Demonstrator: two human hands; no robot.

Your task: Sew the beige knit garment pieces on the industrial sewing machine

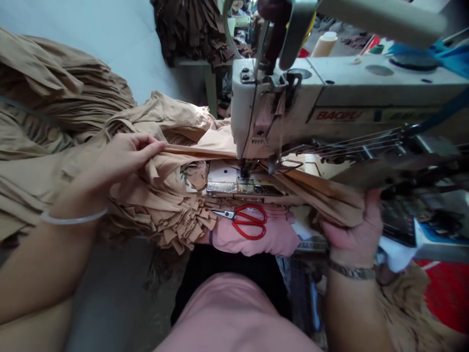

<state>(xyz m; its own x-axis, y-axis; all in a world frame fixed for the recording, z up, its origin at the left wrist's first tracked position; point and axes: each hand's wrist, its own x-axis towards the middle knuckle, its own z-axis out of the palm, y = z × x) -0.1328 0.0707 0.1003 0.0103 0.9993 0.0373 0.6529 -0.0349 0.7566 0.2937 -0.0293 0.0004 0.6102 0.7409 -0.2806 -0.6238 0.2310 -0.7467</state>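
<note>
1. A tan cloth strip (pixel 318 193) is stretched across the sewing machine (pixel 340 93), close to the needle; whether it lies beneath the foot cannot be told.
2. To the left of the sewing machine, the strip's end is pinched between the thumb and forefinger of the left hand (pixel 126 154); a white bracelet (pixel 75 222) is worn on that arm.
3. To the right of the sewing machine, the strip is gathered in the right hand (pixel 353 239), with a watch (pixel 353 271) at the wrist. It is gripped from below, but some fingers are hidden, so how firmly cannot be told.
4. At the right of the sewing machine, below its arm, a blue and white box-like thing (pixel 436 239) is seen; its contents cannot be made out.
5. In front of the sewing machine, red-handled scissors (pixel 252 222) are laid on pink cloth (pixel 267 244), their tips pointed at a tan heap (pixel 157 188).
6. Left of the sewing machine, the room around the left hand is crowded by that heap, piled higher toward the back.
7. At the sewing machine's front edge, a small metal plate (pixel 222 187) is left bare beside the needle.
8. Behind the sewing machine, a thread cone (pixel 324 45) is stood, and dark brown cloth (pixel 190 29) is stacked on a table (pixel 190 62) farther left.
</note>
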